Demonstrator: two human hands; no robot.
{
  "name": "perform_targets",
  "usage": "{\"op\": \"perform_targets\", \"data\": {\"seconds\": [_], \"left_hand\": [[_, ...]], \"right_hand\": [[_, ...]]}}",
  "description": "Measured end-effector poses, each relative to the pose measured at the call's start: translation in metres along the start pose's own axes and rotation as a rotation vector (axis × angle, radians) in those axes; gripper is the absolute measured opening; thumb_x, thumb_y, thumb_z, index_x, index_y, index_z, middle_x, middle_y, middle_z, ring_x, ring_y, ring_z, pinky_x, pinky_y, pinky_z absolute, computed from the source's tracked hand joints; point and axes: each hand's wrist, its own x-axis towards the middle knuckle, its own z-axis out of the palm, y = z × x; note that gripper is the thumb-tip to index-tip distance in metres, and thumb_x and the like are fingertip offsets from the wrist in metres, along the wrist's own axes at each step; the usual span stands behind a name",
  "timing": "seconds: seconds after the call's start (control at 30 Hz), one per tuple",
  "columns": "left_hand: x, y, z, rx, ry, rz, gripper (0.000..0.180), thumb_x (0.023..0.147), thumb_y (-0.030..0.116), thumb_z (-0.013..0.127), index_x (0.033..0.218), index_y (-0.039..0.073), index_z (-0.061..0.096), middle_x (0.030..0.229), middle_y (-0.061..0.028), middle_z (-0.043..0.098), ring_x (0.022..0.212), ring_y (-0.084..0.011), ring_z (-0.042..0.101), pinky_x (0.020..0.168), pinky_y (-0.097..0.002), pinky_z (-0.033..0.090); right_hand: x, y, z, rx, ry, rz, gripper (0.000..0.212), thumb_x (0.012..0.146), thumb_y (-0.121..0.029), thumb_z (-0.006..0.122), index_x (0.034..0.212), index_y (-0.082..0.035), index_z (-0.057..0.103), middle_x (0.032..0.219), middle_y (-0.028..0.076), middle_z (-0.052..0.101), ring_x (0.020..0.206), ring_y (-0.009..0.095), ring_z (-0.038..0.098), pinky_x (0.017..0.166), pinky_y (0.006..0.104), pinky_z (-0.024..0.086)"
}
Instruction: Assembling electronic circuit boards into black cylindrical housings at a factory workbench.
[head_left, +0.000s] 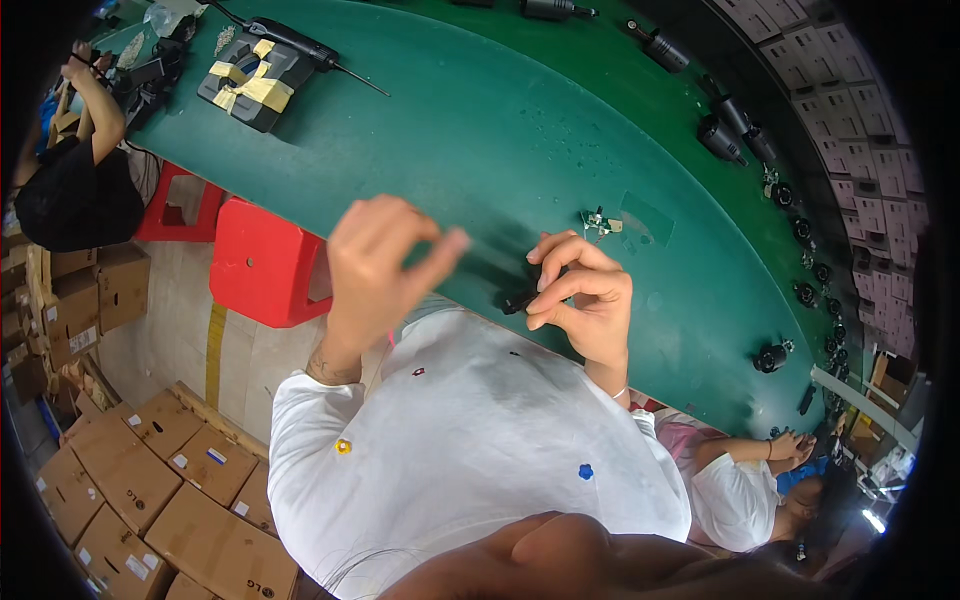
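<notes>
My right hand (pixel 590 295) pinches a small black part (pixel 518 300) between thumb and fingers, just over the near edge of the green table. The part's exact kind is too small and dark to make out. To its left, my left hand (pixel 385 265) is raised and blurred by motion. Its thumb stands apart from the loosely curled fingers, and nothing shows between them. Beyond my right hand lies a small circuit board assembly (pixel 601 223) with short wires, beside a clear flat sheet (pixel 648 218).
An electric screwdriver (pixel 290 42) lies on a dark box with yellow tape (pixel 258 88) at the far left. Black cylindrical devices (pixel 722 140) line the table's far side. A red stool (pixel 262 265) and cardboard boxes (pixel 125 470) stand at left. Co-workers sit left and right (pixel 735 500).
</notes>
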Motion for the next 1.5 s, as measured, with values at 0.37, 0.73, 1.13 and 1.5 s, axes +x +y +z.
{"op": "perform_targets", "data": {"seconds": [0.37,0.73,1.13,1.5], "left_hand": [[-0.008,0.022,0.005,-0.438,-0.066,-0.124,0.017,0.078,0.000,0.070,0.094,0.003,0.068,0.097,-0.0052,0.066,0.082,-0.0197,0.059,0.075,-0.0295,0.047],[-0.002,0.033,0.014,-0.345,-0.141,0.110,0.012,0.077,0.003,0.072,0.087,0.004,0.066,0.088,-0.0027,0.063,0.076,-0.0169,0.056,0.071,-0.0278,0.045],[0.002,0.034,0.017,-0.078,-0.110,0.263,0.013,0.074,0.003,0.074,0.084,0.005,0.066,0.088,-0.0042,0.065,0.079,-0.0186,0.060,0.075,-0.0306,0.047],[0.009,0.026,0.022,-0.025,-0.242,0.358,0.013,0.077,0.006,0.066,0.089,0.010,0.063,0.084,0.0018,0.055,0.074,-0.0130,0.050,0.077,-0.0261,0.042]], "right_hand": [[0.000,-0.005,0.003,-0.006,0.037,-0.037,0.015,0.061,-0.005,0.085,0.072,-0.011,0.076,0.080,-0.001,0.058,0.093,0.022,0.056,0.086,0.0358,0.046],[-0.003,-0.015,-0.001,-0.448,0.075,-0.146,0.013,0.061,-0.021,0.085,0.070,-0.017,0.076,0.077,-0.005,0.059,0.097,0.020,0.058,0.103,0.0480,0.033],[-0.003,-0.019,-0.002,-0.610,0.095,-0.162,0.009,0.063,-0.020,0.083,0.069,-0.018,0.075,0.077,-0.005,0.059,0.097,0.020,0.058,0.106,0.0504,0.029],[-0.003,-0.016,-0.002,-0.670,0.064,-0.117,0.008,0.064,-0.014,0.081,0.065,-0.016,0.072,0.078,-0.006,0.059,0.097,0.019,0.058,0.106,0.0480,0.030]]}}
